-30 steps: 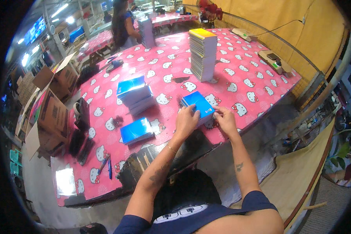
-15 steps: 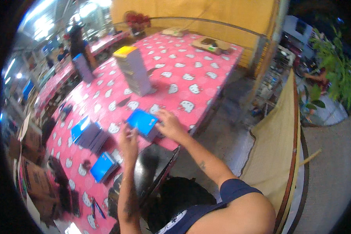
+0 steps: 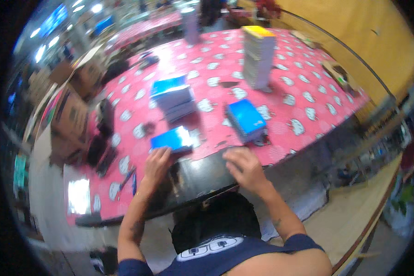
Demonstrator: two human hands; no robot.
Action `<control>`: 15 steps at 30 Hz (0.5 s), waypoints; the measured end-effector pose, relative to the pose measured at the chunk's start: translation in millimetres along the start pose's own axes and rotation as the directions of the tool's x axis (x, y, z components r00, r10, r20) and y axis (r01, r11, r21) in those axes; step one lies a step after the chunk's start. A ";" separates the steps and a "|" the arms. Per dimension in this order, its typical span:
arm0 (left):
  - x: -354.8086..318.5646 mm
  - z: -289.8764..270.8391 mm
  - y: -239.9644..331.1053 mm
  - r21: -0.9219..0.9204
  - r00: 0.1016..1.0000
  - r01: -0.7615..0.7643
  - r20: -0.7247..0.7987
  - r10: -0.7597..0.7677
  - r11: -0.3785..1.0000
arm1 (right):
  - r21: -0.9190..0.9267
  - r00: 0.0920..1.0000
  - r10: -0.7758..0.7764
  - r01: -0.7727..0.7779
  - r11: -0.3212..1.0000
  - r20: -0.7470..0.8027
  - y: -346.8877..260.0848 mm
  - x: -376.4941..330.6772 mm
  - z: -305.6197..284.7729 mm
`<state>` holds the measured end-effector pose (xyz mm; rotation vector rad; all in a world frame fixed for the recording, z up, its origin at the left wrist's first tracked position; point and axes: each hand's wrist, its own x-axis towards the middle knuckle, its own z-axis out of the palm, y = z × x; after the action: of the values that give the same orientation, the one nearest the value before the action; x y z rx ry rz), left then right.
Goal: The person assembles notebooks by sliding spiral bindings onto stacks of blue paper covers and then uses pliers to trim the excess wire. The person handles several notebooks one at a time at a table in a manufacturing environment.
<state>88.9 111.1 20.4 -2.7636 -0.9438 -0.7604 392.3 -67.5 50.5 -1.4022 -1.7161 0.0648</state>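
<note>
My left hand (image 3: 157, 163) is at the near left edge of a low stack of blue-covered notebooks (image 3: 170, 140), its fingertips over the edge; I see no firm grip. My right hand (image 3: 244, 168) hovers above the black bare strip (image 3: 198, 172) at the table's near edge, fingers apart and bent, holding nothing. Beyond it lies a thicker stack of blue spiral notebooks (image 3: 246, 119), apart from the hand. Farther left stands a taller, unevenly piled stack of blue notebooks (image 3: 172, 99).
A tall notebook stack with a yellow top (image 3: 258, 57) stands at the far side of the pink patterned table (image 3: 207, 69). Open cardboard boxes (image 3: 69, 119) line the left. Pens (image 3: 132, 181) and a white sheet (image 3: 79, 196) lie near left. A cardboard tray (image 3: 340, 76) sits far right.
My right hand has let go of the thicker blue notebook stack and drawn back toward me. My left hand has moved to the low stack. The view has swung left.
</note>
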 end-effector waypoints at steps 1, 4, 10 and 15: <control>5.4 -2.3 -0.3 0.002 1.000 -0.016 -0.009 0.016 1.000 | 0.045 0.996 -0.060 0.057 0.997 0.066 -13.4 -5.3 10.7; 1.4 -5.4 -4.4 0.081 0.997 -0.014 -0.069 0.020 0.997 | 0.170 0.968 -0.161 0.129 0.977 0.192 -41.4 -18.7 35.0; 10.5 -54.8 48.1 -0.020 0.982 0.067 -0.174 -0.070 0.998 | 0.212 1.000 -0.014 0.018 0.977 -0.020 -50.9 4.2 49.0; -9.4 -20.7 100.6 -0.052 0.985 0.092 -0.141 -0.099 0.994 | 0.586 0.917 0.284 -0.397 0.706 0.279 -13.0 5.6 88.2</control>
<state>134.3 20.2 38.0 -2.6738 -1.0485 -0.9928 325.5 -26.4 7.8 -1.1831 -1.3357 0.9209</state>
